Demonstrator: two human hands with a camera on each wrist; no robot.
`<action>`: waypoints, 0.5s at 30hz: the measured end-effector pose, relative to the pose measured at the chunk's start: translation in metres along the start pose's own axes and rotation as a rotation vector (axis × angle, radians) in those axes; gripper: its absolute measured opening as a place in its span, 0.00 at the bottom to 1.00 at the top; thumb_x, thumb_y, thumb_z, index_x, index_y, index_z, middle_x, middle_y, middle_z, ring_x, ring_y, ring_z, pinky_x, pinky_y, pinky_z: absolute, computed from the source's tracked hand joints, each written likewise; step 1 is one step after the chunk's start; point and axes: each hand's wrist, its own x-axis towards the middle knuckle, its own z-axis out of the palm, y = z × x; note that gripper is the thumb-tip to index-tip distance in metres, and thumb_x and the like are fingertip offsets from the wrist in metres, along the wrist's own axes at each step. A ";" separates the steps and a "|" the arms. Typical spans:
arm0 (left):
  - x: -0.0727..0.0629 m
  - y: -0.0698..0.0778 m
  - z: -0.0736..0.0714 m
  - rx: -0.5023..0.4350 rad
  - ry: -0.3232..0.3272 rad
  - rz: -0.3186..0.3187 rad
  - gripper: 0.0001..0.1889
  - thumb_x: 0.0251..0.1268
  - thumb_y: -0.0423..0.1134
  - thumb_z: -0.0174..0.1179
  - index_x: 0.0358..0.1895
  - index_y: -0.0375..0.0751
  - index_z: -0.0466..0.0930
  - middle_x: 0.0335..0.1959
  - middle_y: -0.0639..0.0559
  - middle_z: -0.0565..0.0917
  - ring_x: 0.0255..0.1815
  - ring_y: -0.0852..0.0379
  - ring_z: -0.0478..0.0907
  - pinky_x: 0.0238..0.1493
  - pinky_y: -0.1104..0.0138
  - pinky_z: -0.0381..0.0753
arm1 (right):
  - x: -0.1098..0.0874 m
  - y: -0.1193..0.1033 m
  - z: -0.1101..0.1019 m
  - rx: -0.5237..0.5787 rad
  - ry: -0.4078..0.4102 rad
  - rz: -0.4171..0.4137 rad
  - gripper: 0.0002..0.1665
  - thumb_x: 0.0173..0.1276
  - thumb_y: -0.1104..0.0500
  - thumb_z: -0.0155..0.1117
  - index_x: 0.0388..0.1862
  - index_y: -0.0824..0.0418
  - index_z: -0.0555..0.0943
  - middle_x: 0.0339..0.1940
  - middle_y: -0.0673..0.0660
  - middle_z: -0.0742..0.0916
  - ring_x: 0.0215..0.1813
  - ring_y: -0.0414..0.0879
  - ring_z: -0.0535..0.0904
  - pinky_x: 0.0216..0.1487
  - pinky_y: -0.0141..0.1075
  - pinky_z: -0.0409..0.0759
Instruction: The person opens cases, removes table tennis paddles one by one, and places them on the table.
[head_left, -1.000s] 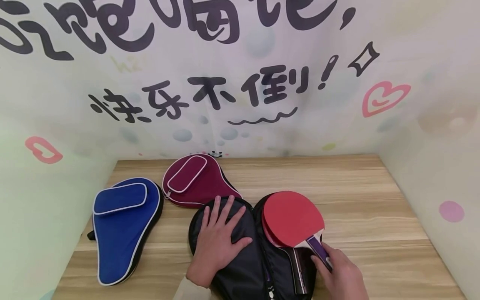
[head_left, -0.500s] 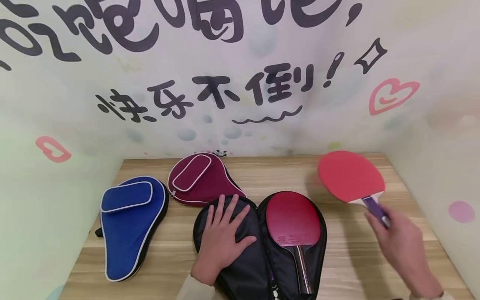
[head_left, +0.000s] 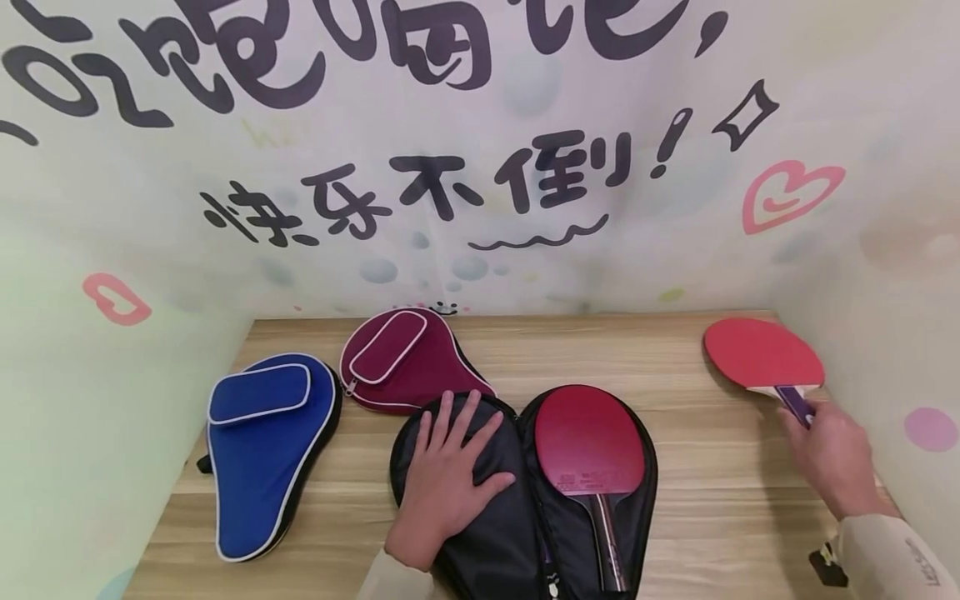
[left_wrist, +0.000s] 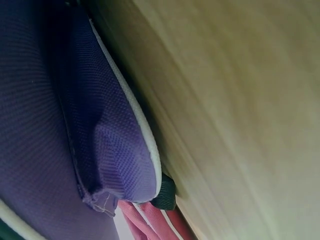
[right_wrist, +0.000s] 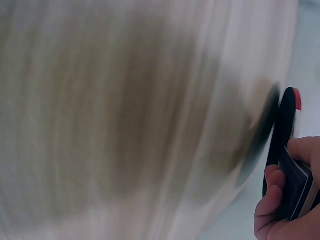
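Observation:
My right hand point(head_left: 832, 454) grips the purple-and-white handle of a red table tennis paddle point(head_left: 765, 352) at the table's back right corner. In the right wrist view this paddle point(right_wrist: 285, 125) appears nearly edge-on, its dark face toward the wood, with fingers point(right_wrist: 275, 187) curled round the handle. My left hand point(head_left: 450, 492) lies with spread fingers on the left half of an opened black paddle case point(head_left: 487, 542). In the case's right half rests a second paddle point(head_left: 588, 442), dark red with a dark handle pointing toward me.
A blue paddle case point(head_left: 258, 467) with white piping lies at the left. Behind the black case is a maroon one point(head_left: 420, 367). Printed walls point(head_left: 480, 275) border the wooden table point(head_left: 697, 500) at the back and sides. A small dark object point(head_left: 828, 567) shows by the right sleeve.
The right hand has lifted the red paddle off the second paddle in the case, carried it right and back, then lowered it toward the table. The left hand has stayed on the case.

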 end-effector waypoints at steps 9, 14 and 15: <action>0.000 -0.001 -0.001 -0.002 0.005 0.000 0.40 0.65 0.74 0.52 0.79 0.69 0.60 0.87 0.58 0.45 0.88 0.44 0.35 0.83 0.39 0.43 | 0.001 0.007 0.010 -0.036 0.001 -0.024 0.22 0.72 0.58 0.65 0.44 0.81 0.75 0.24 0.67 0.76 0.27 0.56 0.72 0.23 0.38 0.63; 0.001 0.000 -0.001 0.002 0.012 0.005 0.40 0.65 0.74 0.52 0.79 0.69 0.61 0.87 0.57 0.47 0.88 0.43 0.37 0.83 0.39 0.44 | -0.001 0.014 0.013 -0.069 0.001 -0.044 0.25 0.70 0.58 0.67 0.47 0.83 0.75 0.25 0.67 0.76 0.30 0.58 0.70 0.26 0.38 0.61; 0.001 0.000 -0.001 0.004 0.011 0.003 0.39 0.65 0.74 0.52 0.78 0.69 0.61 0.86 0.57 0.47 0.88 0.43 0.37 0.83 0.39 0.44 | -0.001 0.015 0.014 -0.075 0.001 -0.049 0.24 0.70 0.58 0.67 0.45 0.82 0.76 0.24 0.66 0.75 0.30 0.58 0.70 0.26 0.38 0.61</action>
